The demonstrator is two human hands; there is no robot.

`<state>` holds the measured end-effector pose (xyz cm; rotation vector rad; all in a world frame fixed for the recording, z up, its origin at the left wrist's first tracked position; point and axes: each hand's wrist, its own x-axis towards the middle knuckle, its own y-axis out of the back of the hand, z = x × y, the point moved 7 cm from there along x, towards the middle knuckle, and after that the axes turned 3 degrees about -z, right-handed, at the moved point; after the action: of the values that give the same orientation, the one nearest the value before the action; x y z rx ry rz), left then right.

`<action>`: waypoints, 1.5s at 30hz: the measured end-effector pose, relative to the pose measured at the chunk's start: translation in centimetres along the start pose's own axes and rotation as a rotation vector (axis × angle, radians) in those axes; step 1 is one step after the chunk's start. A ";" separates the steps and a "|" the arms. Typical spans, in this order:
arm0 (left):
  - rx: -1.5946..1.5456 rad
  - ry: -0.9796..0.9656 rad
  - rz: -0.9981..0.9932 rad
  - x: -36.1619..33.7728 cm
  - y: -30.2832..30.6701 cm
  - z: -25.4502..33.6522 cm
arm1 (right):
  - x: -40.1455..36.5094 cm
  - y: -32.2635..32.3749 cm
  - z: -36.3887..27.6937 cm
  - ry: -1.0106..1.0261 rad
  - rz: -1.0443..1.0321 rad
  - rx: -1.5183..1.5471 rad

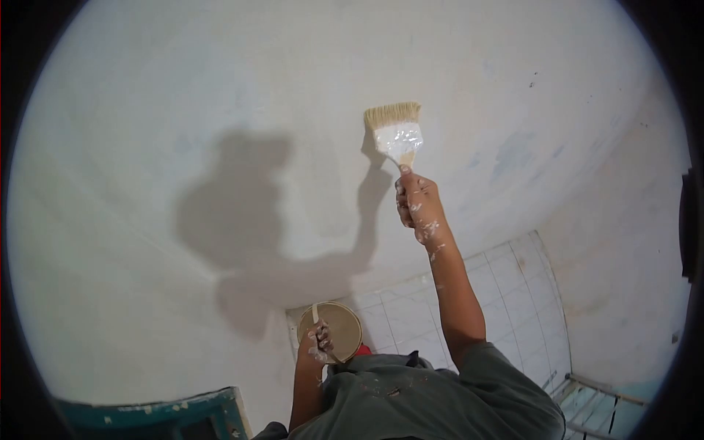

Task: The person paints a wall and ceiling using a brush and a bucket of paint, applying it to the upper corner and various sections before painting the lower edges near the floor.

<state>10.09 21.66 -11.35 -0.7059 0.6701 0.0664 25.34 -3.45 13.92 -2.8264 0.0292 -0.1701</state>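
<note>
Holding a wide paintbrush [396,133] raised at the white wall [147,110], the right hand [416,205] has its grip closed round the handle, with the bristles pointing up and the ferrule caked in white paint. The left hand [317,342] sits low by the body, its grip closed on the rim of a round paint pail [343,323]. Both hands are flecked with paint. The person's shadow [242,213] falls on the wall, above a tiled floor [506,293].

A plain house room under painting: a broad white wall [183,110] with a paint-laden brush [397,132] against it, white floor tiles [506,293] below it, teal woodwork [169,418] at its foot.
</note>
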 end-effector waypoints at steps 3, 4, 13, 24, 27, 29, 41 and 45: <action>0.006 0.008 -0.042 -0.2 -0.5 0.8 | -1.4 1.9 6.3 -0.110 -0.008 -0.006; 0.017 0.035 -0.053 0.2 -0.4 0.7 | -2.3 2.7 9.3 -0.216 0.006 -0.004; 0.137 0.136 0.053 -2.4 -2.1 2.6 | -8.6 8.4 24.8 -0.870 0.165 -0.047; 0.153 0.074 0.057 -1.9 -1.9 3.2 | -5.5 4.5 3.1 -0.254 0.193 -0.185; 0.140 0.076 0.079 -1.4 -0.9 2.4 | -4.4 5.6 8.3 -0.217 0.161 -0.137; 0.143 0.054 0.111 -1.2 -0.5 2.2 | -4.3 7.3 14.6 -0.300 0.132 -0.116; 0.001 -0.091 0.318 -1.0 0.2 0.4 | -6.6 14.6 34.2 -0.749 0.214 -0.155; -0.043 -0.143 0.302 -0.4 1.4 -0.6 | -5.4 12.0 22.0 -0.634 0.075 -0.203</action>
<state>9.07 22.43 -12.22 -0.6303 0.6351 0.4067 22.59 -8.00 -11.16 -2.9332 0.0111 0.7831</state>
